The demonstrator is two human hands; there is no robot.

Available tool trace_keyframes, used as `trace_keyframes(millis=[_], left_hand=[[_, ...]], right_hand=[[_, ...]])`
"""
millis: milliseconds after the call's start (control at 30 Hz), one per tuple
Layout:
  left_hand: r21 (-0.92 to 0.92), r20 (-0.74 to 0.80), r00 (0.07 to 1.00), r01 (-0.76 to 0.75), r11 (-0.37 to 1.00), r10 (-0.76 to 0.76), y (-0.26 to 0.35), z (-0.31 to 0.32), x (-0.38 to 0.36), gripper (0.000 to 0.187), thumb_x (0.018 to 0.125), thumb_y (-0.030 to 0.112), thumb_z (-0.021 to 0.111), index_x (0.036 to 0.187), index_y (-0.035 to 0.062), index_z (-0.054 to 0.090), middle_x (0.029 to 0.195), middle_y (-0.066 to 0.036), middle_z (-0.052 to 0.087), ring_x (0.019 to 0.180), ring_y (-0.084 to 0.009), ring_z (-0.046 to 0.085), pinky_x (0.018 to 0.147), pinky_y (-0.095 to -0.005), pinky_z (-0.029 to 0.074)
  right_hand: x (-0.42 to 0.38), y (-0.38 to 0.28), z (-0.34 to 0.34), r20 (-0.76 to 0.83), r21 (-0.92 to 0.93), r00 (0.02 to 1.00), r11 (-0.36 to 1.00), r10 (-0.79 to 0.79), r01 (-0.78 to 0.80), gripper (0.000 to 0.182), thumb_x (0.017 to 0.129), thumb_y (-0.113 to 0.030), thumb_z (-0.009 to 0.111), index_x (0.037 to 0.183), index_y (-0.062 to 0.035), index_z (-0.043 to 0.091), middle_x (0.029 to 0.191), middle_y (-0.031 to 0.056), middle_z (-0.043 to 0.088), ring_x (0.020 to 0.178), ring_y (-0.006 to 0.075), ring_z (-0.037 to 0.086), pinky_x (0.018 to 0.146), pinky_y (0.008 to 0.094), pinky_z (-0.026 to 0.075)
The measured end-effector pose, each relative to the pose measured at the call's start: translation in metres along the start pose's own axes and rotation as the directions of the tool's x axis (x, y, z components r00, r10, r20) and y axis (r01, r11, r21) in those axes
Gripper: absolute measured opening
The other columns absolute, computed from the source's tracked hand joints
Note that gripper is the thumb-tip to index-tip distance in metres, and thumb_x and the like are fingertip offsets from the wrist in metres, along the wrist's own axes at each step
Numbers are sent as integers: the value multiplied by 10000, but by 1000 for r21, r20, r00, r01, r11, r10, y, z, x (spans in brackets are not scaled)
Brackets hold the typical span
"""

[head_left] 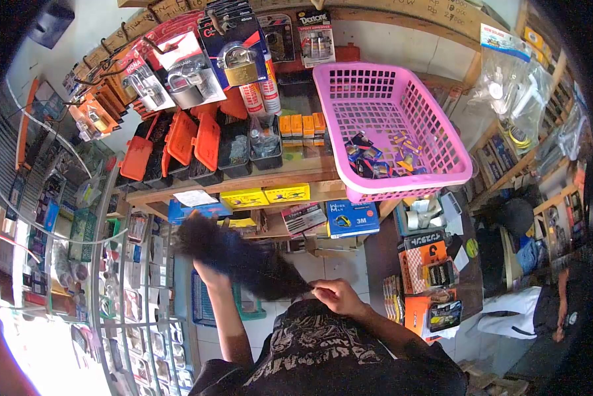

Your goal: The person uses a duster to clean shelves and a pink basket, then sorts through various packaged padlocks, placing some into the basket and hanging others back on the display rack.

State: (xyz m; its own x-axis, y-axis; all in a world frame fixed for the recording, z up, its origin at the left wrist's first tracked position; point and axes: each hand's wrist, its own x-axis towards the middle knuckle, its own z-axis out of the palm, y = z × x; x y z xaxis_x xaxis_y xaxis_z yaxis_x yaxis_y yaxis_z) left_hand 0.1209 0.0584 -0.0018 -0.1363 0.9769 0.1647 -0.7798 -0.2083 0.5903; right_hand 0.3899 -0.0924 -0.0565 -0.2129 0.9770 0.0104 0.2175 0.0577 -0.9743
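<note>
A dark, fluffy duster [243, 259] stretches across in front of my body, bushy and blurred at its left end and tapering to the right. My left hand [207, 272] is at the bushy end, where its fingers are mostly hidden behind the dark mass; it appears to be gripping it. With closed fingers, my right hand [338, 296] pinches the narrow tip, just above my black printed shirt [323, 336].
Ahead, a wooden shelf carries a pink basket [468, 168] with small packets, black bins with orange lids [179, 137] and hanging padlocks [240, 64]. A blue box [353, 218] sits below. Glass shelving [98, 284] stands left; orange boxes [420, 264] lie right, near another person's arm [561, 303].
</note>
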Motion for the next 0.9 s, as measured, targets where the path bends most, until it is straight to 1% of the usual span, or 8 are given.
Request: trace_keyframes(millis=[200,267,367,533,600,700,800,900], left_hand=[[-255,34,987,161,953,-158,6,9,-5,472,1025,323,348,1429,83,390,1400,-103,484,1263,-318,474,1091,-500,334],[37,220,969,106,994,-111,7,12,-6,468,1031,340,337,1420,91,408,1407,-94,481,1265,-296,475,1094,-488,338],[-220,30,990,144,965,-141,3,23,-8,456,1021,322,374,1414,94,421,1418,-91,466,1284,-286,454,1086,-461,348],[-71,38,992,122,990,-120,-2,17,-7,490,1011,343,385,1438,102,379,1415,-85,469,1295,-259,447,1094,-448,346],[-14,306,949,81,997,-73,-6,23,-5,480,1011,324,379,1437,103,378,1399,-80,482,1290,-256,455,1098,-455,340],[210,61,998,20,978,-34,-13,35,-14,498,1004,345,396,1434,94,374,1371,-105,505,1190,-274,531,1010,-422,437],[-84,56,986,160,983,-156,-12,41,-19,460,1006,307,385,1415,96,401,1349,-74,520,1235,-277,498,1094,-464,343],[80,174,974,135,988,-148,-21,33,-13,446,1013,316,384,1387,80,440,1337,-76,532,1215,-272,510,1082,-448,353]], right_hand=[[-7,-3,-1,-31,48,999,999,7,-5,169,919,-163,623,957,1,631,677,45,616,600,73,546,562,248,453],[-9,-1,-1,-28,33,1000,999,5,-4,172,920,-167,622,959,1,630,670,41,610,595,76,543,560,252,451],[-12,10,-1,-70,29,997,999,18,-16,193,930,-192,608,961,-2,625,655,48,598,582,86,537,557,267,447],[-15,6,-9,-60,-24,998,999,25,-27,229,939,-248,589,957,-22,624,643,66,581,564,112,539,556,289,446],[-17,10,-12,-49,-32,998,999,-33,31,229,937,-248,591,958,-23,623,643,65,582,566,114,544,558,290,449],[-21,20,-9,-94,48,995,999,-19,24,238,933,-258,597,987,-28,628,657,71,596,576,118,567,567,293,459],[-23,31,-14,-29,63,999,997,-43,44,230,930,-238,603,1028,-34,639,667,68,607,575,117,564,562,291,459],[-26,37,-19,-130,96,989,992,-65,78,210,920,-206,619,1037,-34,645,664,56,607,556,112,538,542,282,445]])
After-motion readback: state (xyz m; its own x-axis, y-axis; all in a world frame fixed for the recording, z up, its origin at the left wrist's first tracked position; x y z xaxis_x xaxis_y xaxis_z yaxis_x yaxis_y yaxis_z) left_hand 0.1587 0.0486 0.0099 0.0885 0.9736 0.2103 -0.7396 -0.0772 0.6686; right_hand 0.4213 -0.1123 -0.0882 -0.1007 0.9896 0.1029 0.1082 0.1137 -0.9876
